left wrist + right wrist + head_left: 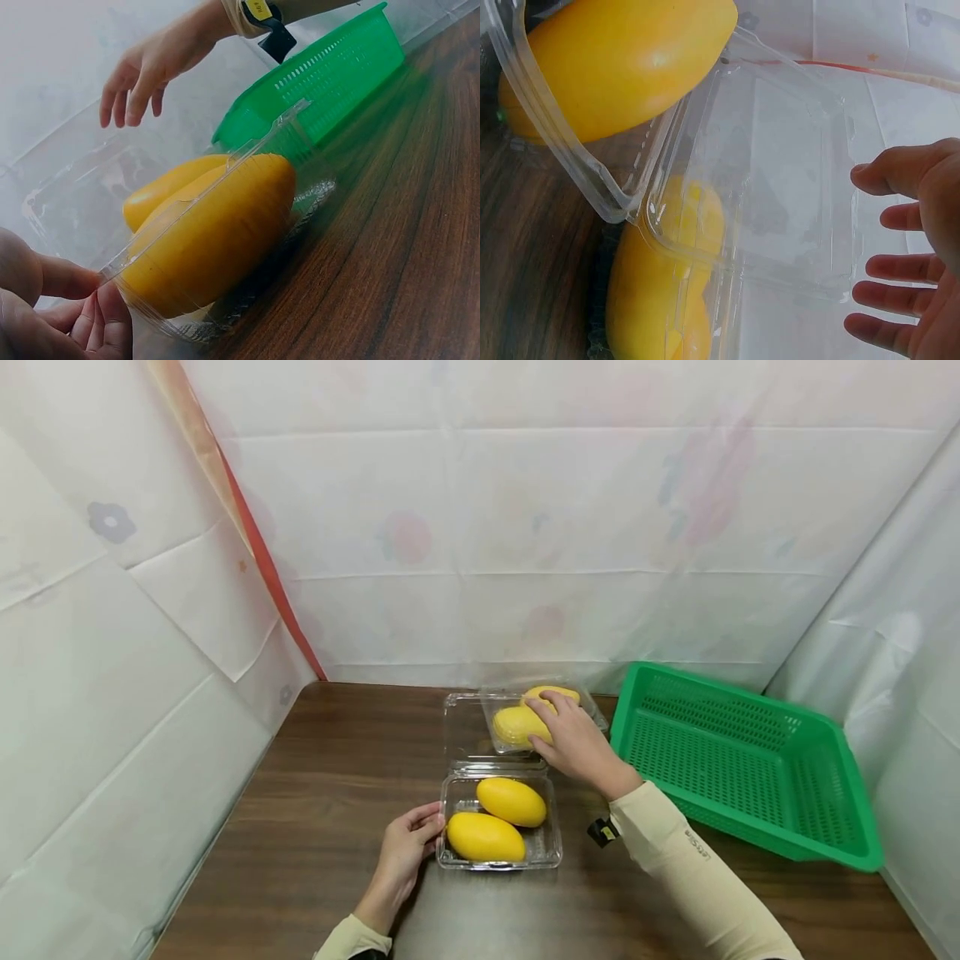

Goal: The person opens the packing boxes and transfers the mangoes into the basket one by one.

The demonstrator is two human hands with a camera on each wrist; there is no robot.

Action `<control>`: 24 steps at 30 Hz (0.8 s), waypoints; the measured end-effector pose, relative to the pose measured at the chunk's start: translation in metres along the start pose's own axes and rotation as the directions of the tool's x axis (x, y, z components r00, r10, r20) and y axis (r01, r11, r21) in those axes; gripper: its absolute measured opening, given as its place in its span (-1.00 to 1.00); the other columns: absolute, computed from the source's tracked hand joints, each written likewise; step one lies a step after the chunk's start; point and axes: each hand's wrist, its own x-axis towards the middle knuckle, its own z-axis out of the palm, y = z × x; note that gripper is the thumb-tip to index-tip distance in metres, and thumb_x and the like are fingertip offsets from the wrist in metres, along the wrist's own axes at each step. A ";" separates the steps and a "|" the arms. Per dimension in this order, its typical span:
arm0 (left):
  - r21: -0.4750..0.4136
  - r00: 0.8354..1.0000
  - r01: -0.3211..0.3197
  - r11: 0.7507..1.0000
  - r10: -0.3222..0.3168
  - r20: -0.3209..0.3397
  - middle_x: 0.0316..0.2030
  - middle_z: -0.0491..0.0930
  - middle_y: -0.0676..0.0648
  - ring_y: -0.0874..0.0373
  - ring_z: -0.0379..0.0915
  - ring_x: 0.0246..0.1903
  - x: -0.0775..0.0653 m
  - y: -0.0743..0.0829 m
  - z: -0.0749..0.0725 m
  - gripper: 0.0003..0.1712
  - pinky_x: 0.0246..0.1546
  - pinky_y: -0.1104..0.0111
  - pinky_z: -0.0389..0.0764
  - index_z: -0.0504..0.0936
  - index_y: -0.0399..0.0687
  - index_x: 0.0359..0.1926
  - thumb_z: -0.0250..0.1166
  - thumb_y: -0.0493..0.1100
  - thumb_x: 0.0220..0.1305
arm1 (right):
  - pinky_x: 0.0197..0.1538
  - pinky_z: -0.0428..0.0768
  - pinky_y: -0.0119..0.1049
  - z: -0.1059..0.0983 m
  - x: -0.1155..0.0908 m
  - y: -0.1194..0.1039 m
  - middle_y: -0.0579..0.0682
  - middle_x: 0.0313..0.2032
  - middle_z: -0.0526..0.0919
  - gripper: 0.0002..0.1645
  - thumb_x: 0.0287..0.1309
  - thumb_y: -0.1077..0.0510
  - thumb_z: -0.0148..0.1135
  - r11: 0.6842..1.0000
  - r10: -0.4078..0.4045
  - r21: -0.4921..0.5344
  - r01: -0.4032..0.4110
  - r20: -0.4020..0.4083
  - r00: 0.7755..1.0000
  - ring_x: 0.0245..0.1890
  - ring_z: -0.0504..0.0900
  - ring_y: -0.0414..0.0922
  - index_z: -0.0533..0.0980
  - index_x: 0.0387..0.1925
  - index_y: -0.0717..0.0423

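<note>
A clear plastic clamshell box (557,847) on the table holds two yellow mangoes (486,837). My left hand (405,852) pinches the left rim of that box between thumb and fingers, as the left wrist view shows. The box's transparent lid (787,180) is raised on its hinge at the far side. My right hand (577,743) is beyond the box, fingers spread and loosely bent, near the lid's free edge and holding nothing. Behind stands a second clear box (596,714) with two more yellow mangoes (519,727), partly covered by the right hand in the head view.
A green perforated plastic basket (840,793) sits at the right of the brown wooden table (322,793). White patterned sheets (405,502) hang behind and along both sides, with a red strip (262,552) at the left corner.
</note>
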 end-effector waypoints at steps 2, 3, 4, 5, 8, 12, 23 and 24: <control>0.003 1.000 -0.003 1.000 0.003 0.006 -0.27 0.61 -0.07 0.33 0.49 -0.43 0.000 0.000 -0.001 -0.56 -0.42 0.55 0.57 0.46 -0.51 0.17 0.21 -0.35 0.33 | 0.07 0.57 0.10 0.001 -0.001 -0.001 0.23 0.15 0.49 -0.38 0.15 0.06 0.37 1.000 -0.005 0.006 0.005 -0.014 1.000 0.11 0.52 0.17 0.43 0.23 0.10; 0.003 1.000 -0.006 1.000 0.006 0.008 -0.26 0.61 -0.07 0.33 0.49 -0.42 0.000 0.000 -0.001 -0.56 -0.42 0.55 0.57 0.46 -0.51 0.17 0.21 -0.34 0.33 | 0.08 0.57 0.09 0.002 -0.001 -0.001 0.23 0.15 0.50 -0.38 0.14 0.07 0.37 1.000 -0.007 0.010 0.007 -0.023 1.000 0.10 0.53 0.17 0.44 0.23 0.10; 0.003 1.000 -0.007 1.000 0.007 0.008 -0.26 0.61 -0.08 0.33 0.49 -0.42 0.000 0.000 -0.001 -0.56 -0.42 0.55 0.57 0.46 -0.51 0.17 0.21 -0.34 0.33 | 0.08 0.56 0.09 0.002 -0.002 -0.001 0.22 0.14 0.50 -0.38 0.14 0.07 0.38 1.000 -0.010 0.010 0.011 -0.030 0.999 0.10 0.53 0.16 0.44 0.22 0.09; 0.003 1.000 -0.007 1.000 0.007 0.008 -0.26 0.61 -0.07 0.33 0.49 -0.42 0.000 0.000 -0.001 -0.56 -0.42 0.55 0.57 0.46 -0.50 0.17 0.21 -0.34 0.33 | 0.09 0.56 0.08 0.002 -0.002 -0.001 0.22 0.14 0.50 -0.39 0.14 0.07 0.38 1.000 -0.016 0.012 0.016 -0.037 0.999 0.10 0.53 0.16 0.44 0.22 0.09; 0.003 1.000 -0.008 1.000 0.008 0.008 -0.27 0.60 -0.06 0.32 0.49 -0.42 0.001 0.002 -0.001 -0.56 -0.42 0.54 0.57 0.46 -0.50 0.17 0.21 -0.34 0.33 | 0.08 0.57 0.07 0.001 -0.001 -0.002 0.22 0.13 0.50 -0.40 0.13 0.08 0.38 0.999 -0.033 0.014 0.034 -0.062 0.998 0.09 0.54 0.16 0.45 0.21 0.10; 0.006 1.000 -0.002 1.000 0.002 0.006 -0.29 0.59 -0.05 0.32 0.49 -0.42 0.001 0.003 -0.001 -0.57 -0.42 0.54 0.58 0.47 -0.50 0.16 0.21 -0.35 0.32 | 0.06 0.58 0.05 0.000 -0.001 -0.005 0.23 0.12 0.50 -0.41 0.12 0.10 0.38 0.998 -0.064 0.020 0.066 -0.083 0.994 0.07 0.54 0.15 0.46 0.18 0.12; 0.002 1.000 0.003 1.000 -0.003 0.004 -0.31 0.58 -0.05 0.34 0.49 -0.43 0.000 0.001 -0.001 -0.58 -0.44 0.56 0.56 0.46 -0.52 0.16 0.19 -0.39 0.31 | -0.05 0.63 -0.10 0.000 -0.005 -0.013 0.16 0.08 0.55 -0.50 0.15 0.11 0.36 0.989 -0.134 0.053 0.137 -0.061 0.989 -0.02 0.58 0.04 0.52 0.12 0.14; 0.004 1.000 0.002 1.000 -0.002 0.005 -0.31 0.58 -0.04 0.34 0.48 -0.43 0.001 0.001 -0.001 -0.58 -0.44 0.56 0.56 0.46 -0.52 0.16 0.19 -0.39 0.31 | -0.06 0.63 -0.10 0.001 -0.006 -0.014 0.14 0.05 0.56 -0.51 0.15 0.11 0.36 0.988 -0.142 0.054 0.146 -0.062 0.988 -0.03 0.58 0.03 0.53 0.12 0.14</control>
